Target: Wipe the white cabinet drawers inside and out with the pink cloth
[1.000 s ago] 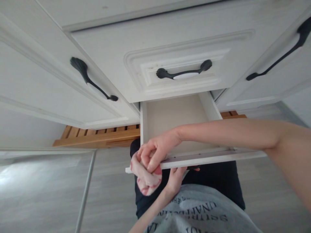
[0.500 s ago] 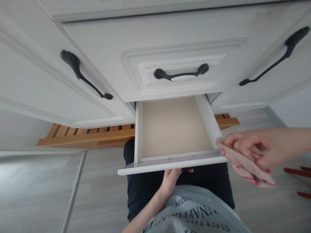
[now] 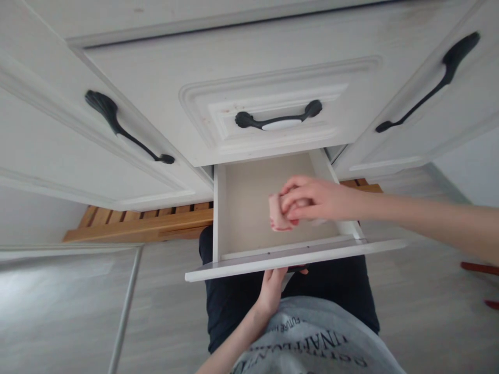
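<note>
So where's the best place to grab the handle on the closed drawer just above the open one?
Probably by the white middle section of that handle, reaching straight in from the front, above the open drawer, and curling your fingers behind the bar. It runs roughly crosswise, its thick dark ends sit against the drawer front, and the slimmer middle appears to bow outward.

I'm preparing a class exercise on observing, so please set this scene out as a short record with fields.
Right hand: right hand grips the cloth, above the drawer's interior
Cloth: cloth, pale pink with red markings, bunched up
Drawer: drawer, white, pulled out
Left hand: left hand at the outer side of the drawer's front, fingers partly hidden
Above: closed white panel with a dark handle
Below, to the sides: wooden slats
</note>
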Available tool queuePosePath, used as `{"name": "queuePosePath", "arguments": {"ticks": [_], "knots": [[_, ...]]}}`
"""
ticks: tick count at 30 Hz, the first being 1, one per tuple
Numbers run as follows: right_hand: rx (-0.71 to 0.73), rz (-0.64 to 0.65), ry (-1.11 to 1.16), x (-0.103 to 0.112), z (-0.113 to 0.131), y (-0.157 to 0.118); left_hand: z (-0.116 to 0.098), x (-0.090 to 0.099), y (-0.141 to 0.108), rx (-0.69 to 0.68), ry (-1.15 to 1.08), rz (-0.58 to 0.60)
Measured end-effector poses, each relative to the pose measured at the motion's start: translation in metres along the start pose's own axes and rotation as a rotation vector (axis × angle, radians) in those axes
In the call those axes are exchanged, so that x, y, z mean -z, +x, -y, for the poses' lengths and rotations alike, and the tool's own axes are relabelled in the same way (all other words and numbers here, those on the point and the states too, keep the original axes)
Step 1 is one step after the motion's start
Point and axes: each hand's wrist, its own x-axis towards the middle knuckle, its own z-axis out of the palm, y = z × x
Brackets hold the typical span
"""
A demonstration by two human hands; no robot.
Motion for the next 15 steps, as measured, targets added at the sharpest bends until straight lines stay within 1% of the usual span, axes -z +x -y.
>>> {"name": "queuePosePath", "arguments": {"ticks": [2, 4, 5, 6, 7, 8, 9, 11, 13, 15], "knots": [[0.125, 0.054, -0.079, -0.045, 0.005, 0.048, -0.001, -0.001, 0.000, 0.005, 0.033, -0.022], [0.246, 0.108, -0.152, -0.091, 0.011, 0.084, -0.003, -0.002, 0.000, -0.008, 0.053, -0.027], [0.248, 0.144, -0.163, -0.111, 0.014, 0.097, -0.004, -0.003, 0.001, -0.014, 0.058, -0.025], [0.201, 0.180, -0.173, -0.127, 0.017, 0.106, -0.005, -0.003, 0.001, -0.018, 0.060, -0.022], [0.139, 0.233, -0.167, -0.139, 0.019, 0.113, -0.005, -0.002, 0.001, -0.016, 0.064, -0.016], [0.079, 0.307, -0.151, -0.145, 0.019, 0.116, -0.005, -0.001, 0.002, -0.008, 0.071, -0.006], [0.030, 0.389, -0.123, -0.146, 0.018, 0.118, -0.004, 0.001, 0.002, 0.004, 0.078, 0.006], [-0.038, 0.553, -0.032, -0.134, 0.009, 0.113, -0.002, 0.004, 0.003, 0.027, 0.079, 0.041], [-0.129, 0.682, 0.065, -0.109, -0.006, 0.099, 0.000, 0.007, 0.004, 0.023, 0.059, 0.060], [-0.287, 0.779, 0.126, -0.082, -0.024, 0.076, 0.000, 0.008, 0.004, 0.007, 0.035, 0.060]]}}
